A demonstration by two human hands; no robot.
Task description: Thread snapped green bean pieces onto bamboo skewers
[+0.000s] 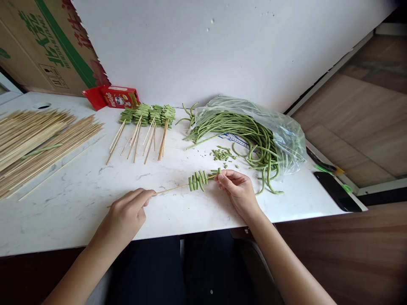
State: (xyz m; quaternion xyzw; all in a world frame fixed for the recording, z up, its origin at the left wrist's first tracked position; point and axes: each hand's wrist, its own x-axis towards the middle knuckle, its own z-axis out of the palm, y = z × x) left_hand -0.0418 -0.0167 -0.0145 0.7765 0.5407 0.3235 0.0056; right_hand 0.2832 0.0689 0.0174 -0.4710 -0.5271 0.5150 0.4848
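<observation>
My left hand point(129, 209) is closed around the lower part of a thin bamboo skewer point(171, 189), which points to the right above the white tabletop. Several short green bean pieces point(197, 181) are threaded crosswise near the skewer's far end. My right hand point(238, 190) pinches a bean piece point(218, 171) at the tip between thumb and fingers. Just beyond that hand lies a small heap of cut bean bits point(223, 153). Long whole green beans point(235, 125) spill from a clear plastic bag point(289, 137) behind it.
Bundles of loaded bean skewers point(148, 114) lie at the back, below a red box point(122, 96). Many bare skewers point(41, 144) cover the left side. A black phone point(337, 191) and scissors point(321, 162) rest near the right edge. A cardboard box point(47, 46) stands back left.
</observation>
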